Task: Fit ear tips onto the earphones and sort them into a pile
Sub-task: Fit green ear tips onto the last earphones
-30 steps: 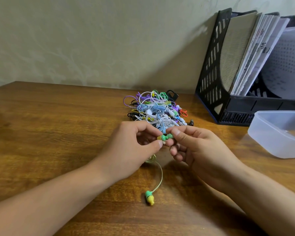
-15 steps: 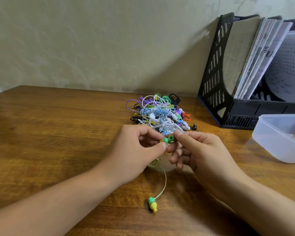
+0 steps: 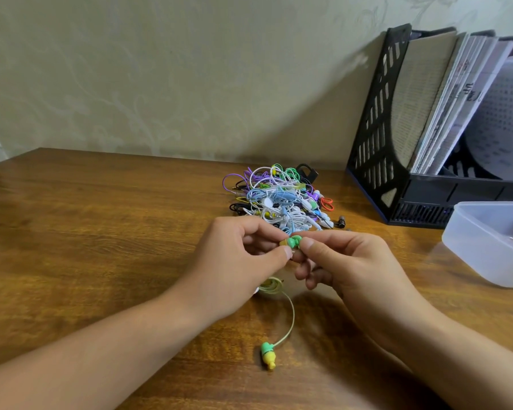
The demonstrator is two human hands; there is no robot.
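My left hand (image 3: 237,261) pinches a yellow-green earbud (image 3: 285,242) between thumb and forefinger. My right hand (image 3: 347,261) pinches a green ear tip (image 3: 296,240) against that earbud's end. The earphone's pale green cable (image 3: 289,321) runs from a coil under my left hand down to its second earbud (image 3: 267,355), green and yellow, lying on the table near me. A tangled pile of coloured earphones (image 3: 279,199) lies just beyond my hands.
A clear plastic container (image 3: 492,244) stands at the right on the wooden table (image 3: 86,232). A black file rack (image 3: 397,143) with papers stands against the wall at the back right. A small dark earbud (image 3: 341,222) lies beside the pile.
Both hands stay together at the earbud. The green ear tip has turned slightly between my right fingers against the earbud. The camera view has shifted a little.
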